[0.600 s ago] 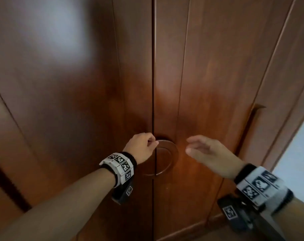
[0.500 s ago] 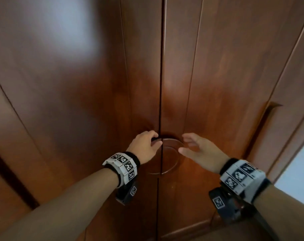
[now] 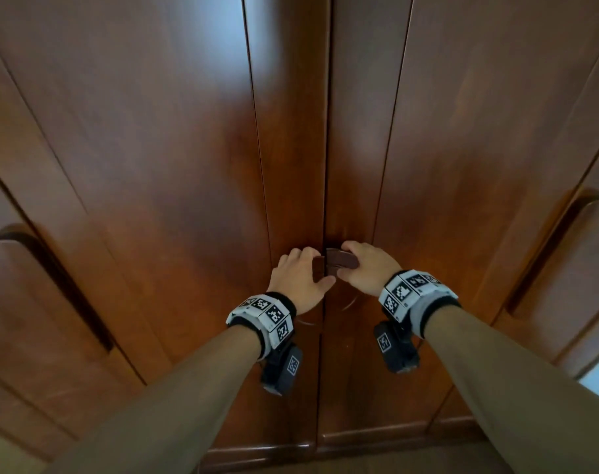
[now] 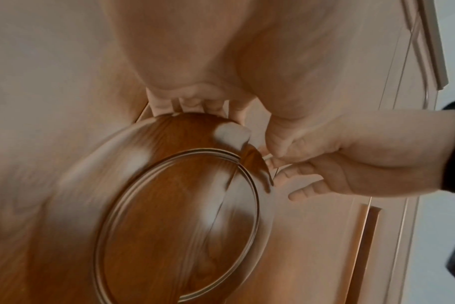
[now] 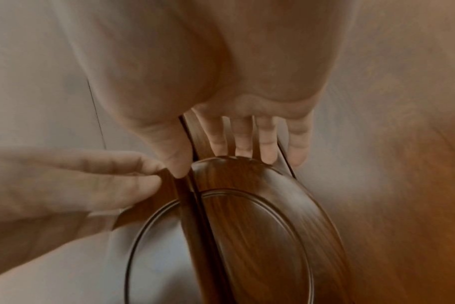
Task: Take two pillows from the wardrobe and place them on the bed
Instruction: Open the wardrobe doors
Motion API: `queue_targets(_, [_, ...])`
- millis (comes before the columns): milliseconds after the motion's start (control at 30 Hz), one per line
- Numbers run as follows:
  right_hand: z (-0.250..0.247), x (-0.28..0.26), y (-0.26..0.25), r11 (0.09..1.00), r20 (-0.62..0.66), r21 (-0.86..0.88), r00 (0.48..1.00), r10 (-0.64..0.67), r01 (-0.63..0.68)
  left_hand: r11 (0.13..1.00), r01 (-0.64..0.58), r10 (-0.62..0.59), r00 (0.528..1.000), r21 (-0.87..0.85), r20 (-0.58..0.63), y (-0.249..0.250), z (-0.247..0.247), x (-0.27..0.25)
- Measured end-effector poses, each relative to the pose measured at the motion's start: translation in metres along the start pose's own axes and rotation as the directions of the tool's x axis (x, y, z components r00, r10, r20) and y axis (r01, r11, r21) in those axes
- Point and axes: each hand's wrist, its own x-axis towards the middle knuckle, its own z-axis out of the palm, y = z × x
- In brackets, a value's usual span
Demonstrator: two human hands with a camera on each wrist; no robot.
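The pillows are not in view; presumably they lie behind the closed wardrobe doors [image 3: 175,186]. The doors meet at a vertical seam [image 3: 326,131] running straight ahead of the person. A round handle [image 3: 339,260], split down that seam, sits at hand height. The left hand [image 3: 300,280] curls its fingers over the top of the left half; the right hand [image 3: 368,271] curls over the right half. Both are equally near, thumbs almost touching. Judgement: the coming pull goes toward the person, each door swinging outward from the seam.
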Motion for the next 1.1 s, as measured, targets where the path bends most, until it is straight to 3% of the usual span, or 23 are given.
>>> queue_targets(133, [-0.004,-0.013,0.003,0.999,0.016,0.039,1.0,0.006,-0.007,0.999,0.044,-0.043,0.998,0.02,-0.041,0.014,-0.001,-0.041])
queue_targets(333, [0.006,-0.084,0.017,0.997,-0.003,0.053,0.998,-0.06,0.06,0.993,0.109,-0.103,0.986,0.043,-0.134,0.021,0.001,-0.12])
queue_targets(533, [-0.005,-0.162,0.029,1.0,0.006,-0.004,1.0,0.026,-0.026,0.985,0.129,-0.1,0.969,0.115,-0.227,0.014,0.003,-0.183])
queue_targets(666, [-0.013,-0.212,0.033,0.983,-0.04,-0.128,0.991,0.125,-0.129,0.989,0.088,-0.064,0.981,0.123,-0.185,0.01,-0.007,-0.196])
queue_targets(800, [-0.017,-0.264,0.04,0.962,-0.125,-0.143,0.968,0.216,-0.233,0.993,0.041,-0.031,0.996,0.114,-0.088,0.009,-0.017,-0.193])
queue_targets(933, [-0.018,-0.313,0.04,0.9,-0.215,-0.129,0.898,0.384,-0.416,0.992,-0.022,0.029,0.998,0.126,-0.05,0.003,-0.024,-0.196])
queue_targets(1000, [-0.02,-0.333,0.028,0.85,-0.188,-0.168,0.863,0.47,-0.499,0.993,-0.048,0.053,0.998,0.108,-0.044,-0.003,-0.026,-0.2])
queue_targets(1100, [-0.015,-0.344,-0.022,0.861,-0.047,-0.313,0.913,0.406,-0.4,0.994,-0.081,0.083,0.996,0.078,-0.025,-0.011,-0.031,-0.209])
